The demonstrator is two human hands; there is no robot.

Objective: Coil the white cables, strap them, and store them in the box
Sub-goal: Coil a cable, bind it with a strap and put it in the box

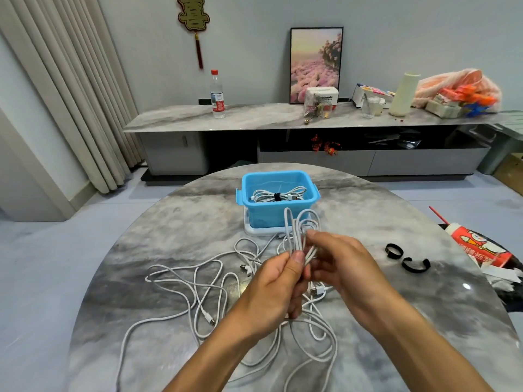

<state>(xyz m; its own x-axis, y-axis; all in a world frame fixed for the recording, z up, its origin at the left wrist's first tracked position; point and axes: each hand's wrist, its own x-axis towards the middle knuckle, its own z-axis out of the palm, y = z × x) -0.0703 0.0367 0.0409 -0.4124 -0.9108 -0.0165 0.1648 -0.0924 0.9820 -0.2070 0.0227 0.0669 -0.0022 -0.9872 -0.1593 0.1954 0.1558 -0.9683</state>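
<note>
My left hand [276,290] grips a bunch of white cable loops [300,230] that stand up above it, thumb pressed on the strands. My right hand [339,264] pinches the same bunch from the right. More loose white cables [198,281] sprawl in a tangle over the round marble table [158,239] under and left of my hands. Behind them stands a blue box [278,217], open, on its white lid [254,230]. Inside lies one coiled white cable [277,195] bound by a dark strap. Two black straps [394,251] [416,265] lie curled on the table to the right.
A red-and-white packet [481,247] and papers sit at the table's right edge. Beyond the table a long marble sideboard [254,117] holds a water bottle [217,94], a framed picture [315,65], a glass, boxes and bags. Curtains hang at the left.
</note>
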